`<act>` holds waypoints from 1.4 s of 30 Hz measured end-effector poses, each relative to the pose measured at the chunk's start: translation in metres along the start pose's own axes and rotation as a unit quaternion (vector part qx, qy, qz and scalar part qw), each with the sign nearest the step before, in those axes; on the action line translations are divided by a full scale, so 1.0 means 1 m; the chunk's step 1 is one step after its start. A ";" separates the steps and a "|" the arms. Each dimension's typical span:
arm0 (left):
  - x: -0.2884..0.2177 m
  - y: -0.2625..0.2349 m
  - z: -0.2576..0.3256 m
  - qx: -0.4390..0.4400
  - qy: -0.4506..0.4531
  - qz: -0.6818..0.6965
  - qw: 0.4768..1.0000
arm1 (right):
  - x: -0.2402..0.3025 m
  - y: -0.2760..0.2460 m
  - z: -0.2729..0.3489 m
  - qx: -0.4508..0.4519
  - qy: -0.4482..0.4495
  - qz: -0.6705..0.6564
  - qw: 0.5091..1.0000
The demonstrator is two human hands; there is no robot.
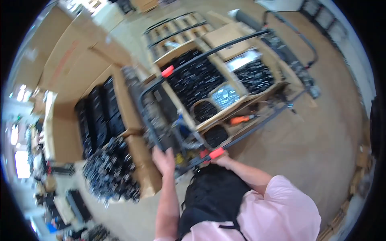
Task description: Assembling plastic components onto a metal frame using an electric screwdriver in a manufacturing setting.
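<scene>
The fingers of the left hand [163, 160] are wrapped over the near end of a black metal frame [225, 94] with red clips. The right hand [220, 159] is laid against its lower bar; its fingers' state cannot be told. The frame is held above cardboard boxes [138, 160] of black parts.

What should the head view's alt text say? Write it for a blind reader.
Both hands, left hand and right hand, grip a black metal frame with orange clips, above cardboard boxes full of small black parts.
</scene>
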State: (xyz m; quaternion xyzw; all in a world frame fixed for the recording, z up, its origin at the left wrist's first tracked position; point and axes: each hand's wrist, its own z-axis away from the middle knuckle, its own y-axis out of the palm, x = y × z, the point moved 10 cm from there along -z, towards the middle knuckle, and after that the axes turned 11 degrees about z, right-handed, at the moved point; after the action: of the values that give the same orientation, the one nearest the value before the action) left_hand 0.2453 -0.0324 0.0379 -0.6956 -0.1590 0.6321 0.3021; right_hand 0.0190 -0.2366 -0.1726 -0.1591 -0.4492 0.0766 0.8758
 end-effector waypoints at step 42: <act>-0.019 -0.078 -0.045 -0.088 0.020 -0.011 0.996 | -0.133 -0.425 0.063 -0.346 0.157 -0.284 0.880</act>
State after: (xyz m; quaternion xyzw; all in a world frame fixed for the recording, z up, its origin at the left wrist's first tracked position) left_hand 0.2992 0.0060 0.1022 -0.7303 -0.2159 0.5980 0.2498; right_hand -0.1139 -0.6583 -0.0918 -0.3281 -0.3292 -0.3617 0.8082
